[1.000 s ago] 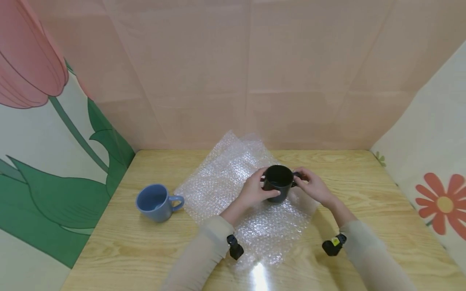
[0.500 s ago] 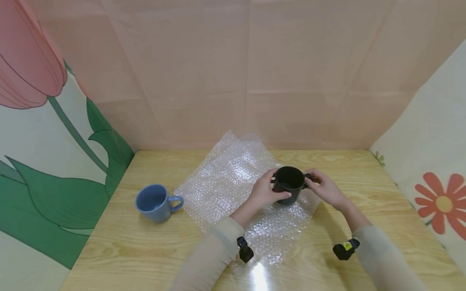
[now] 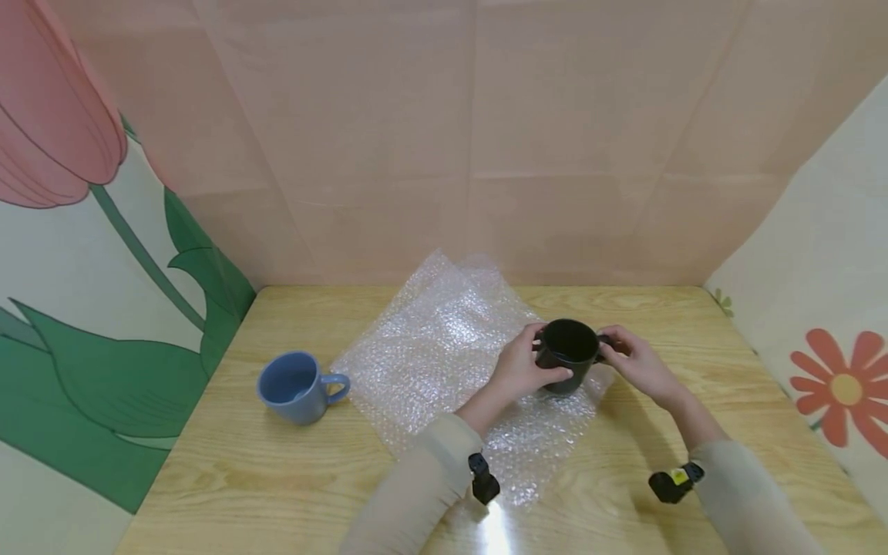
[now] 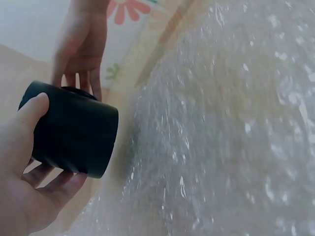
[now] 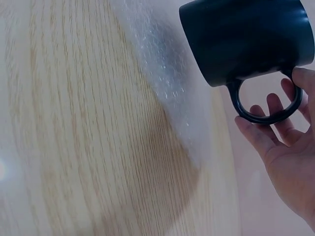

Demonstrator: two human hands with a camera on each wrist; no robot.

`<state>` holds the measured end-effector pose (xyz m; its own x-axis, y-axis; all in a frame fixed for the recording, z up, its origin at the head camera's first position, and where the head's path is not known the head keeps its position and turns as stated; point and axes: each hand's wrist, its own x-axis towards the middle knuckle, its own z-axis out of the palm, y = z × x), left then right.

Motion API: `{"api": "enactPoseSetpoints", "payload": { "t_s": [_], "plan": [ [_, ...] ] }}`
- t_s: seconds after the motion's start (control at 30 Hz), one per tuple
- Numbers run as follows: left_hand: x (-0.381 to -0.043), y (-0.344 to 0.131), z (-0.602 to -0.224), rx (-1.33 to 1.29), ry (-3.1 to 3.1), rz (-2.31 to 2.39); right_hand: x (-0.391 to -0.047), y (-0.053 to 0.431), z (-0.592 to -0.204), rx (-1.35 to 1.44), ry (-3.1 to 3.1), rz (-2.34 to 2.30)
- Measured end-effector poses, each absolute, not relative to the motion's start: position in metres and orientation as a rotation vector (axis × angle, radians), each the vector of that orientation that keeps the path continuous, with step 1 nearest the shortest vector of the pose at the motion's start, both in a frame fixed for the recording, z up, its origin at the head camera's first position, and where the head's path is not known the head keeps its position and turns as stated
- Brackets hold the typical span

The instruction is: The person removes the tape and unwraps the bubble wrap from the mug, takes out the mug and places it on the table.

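Note:
A black mug (image 3: 565, 368) is held upright over the right part of the bubble wrap (image 3: 444, 339). My left hand (image 3: 522, 365) grips the mug's body from the left; in the left wrist view its thumb lies on one side of the mug (image 4: 74, 132) and its fingers curl round the other. From the right, my right hand (image 3: 641, 365) pinches the handle; the right wrist view shows thumb and fingers at the handle's loop (image 5: 268, 118). A gap with shadow shows between the mug and the wrap beneath.
A blue mug (image 3: 297, 389) stands on the wooden table (image 3: 236, 470) at the left, its handle pointing right toward the wrap's left corner. A peach cloth backdrop (image 3: 472, 154) rises behind the table, with flower-printed panels at both sides.
Both hands have moved to the right together, carrying the black mug with them. The blue mug and the bubble wrap stay in place.

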<state>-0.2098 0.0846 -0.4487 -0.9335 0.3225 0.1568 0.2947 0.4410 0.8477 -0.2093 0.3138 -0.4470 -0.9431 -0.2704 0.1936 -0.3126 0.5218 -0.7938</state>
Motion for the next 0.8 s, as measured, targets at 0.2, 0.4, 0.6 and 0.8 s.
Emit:
{"api": "enactPoseSetpoints", "payload": {
  "t_s": [0.2, 0.4, 0.6, 0.8],
  "plan": [
    [-0.207, 0.096, -0.448, 0.551, 2.637, 1.564, -0.206, 0.324, -0.446, 0.461, -2.724, 1.369],
    [-0.202, 0.108, -0.449, 0.540, 2.623, 1.543, -0.196, 0.334, -0.445, 0.405, -2.777, 1.317],
    [-0.197, 0.118, -0.450, 0.548, 2.644, 1.532, -0.189, 0.345, -0.445, 0.406, -2.783, 1.358],
    [-0.190, 0.132, -0.450, 0.551, 2.657, 1.534, -0.181, 0.360, -0.447, 0.433, -2.770, 1.363]
  ]
}}
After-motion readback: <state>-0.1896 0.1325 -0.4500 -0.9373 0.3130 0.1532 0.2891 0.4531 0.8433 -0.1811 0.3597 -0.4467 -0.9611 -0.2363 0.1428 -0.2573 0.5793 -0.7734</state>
